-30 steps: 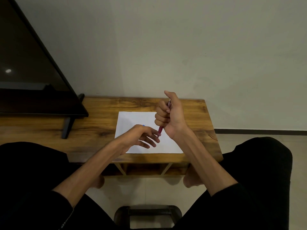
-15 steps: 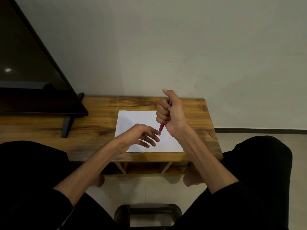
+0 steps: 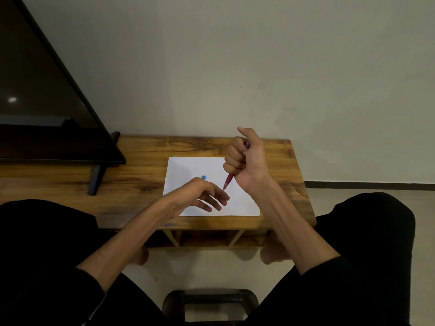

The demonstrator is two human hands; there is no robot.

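Observation:
A white sheet of paper (image 3: 188,168) lies on a low wooden table (image 3: 146,175). My right hand (image 3: 247,158) is raised above the sheet's right side, its fingers curled in a fist round a red pen (image 3: 228,181) that points down and left, thumb sticking up. My left hand (image 3: 204,195) hovers low over the paper with its fingers loosely spread, their tips close to the pen's point. A small blue thing (image 3: 203,177) peeks out behind the left hand; whether the hand holds it is hidden.
A large dark TV screen (image 3: 47,102) on a black stand foot (image 3: 95,178) fills the table's left part. A plain wall rises behind the table. My knees in black trousers flank the table, bare feet beneath it. A dark stool (image 3: 209,300) is below.
My right hand with the red pen has shifted slightly up and away from the left fingers. The left hand stays nearly in place over the paper.

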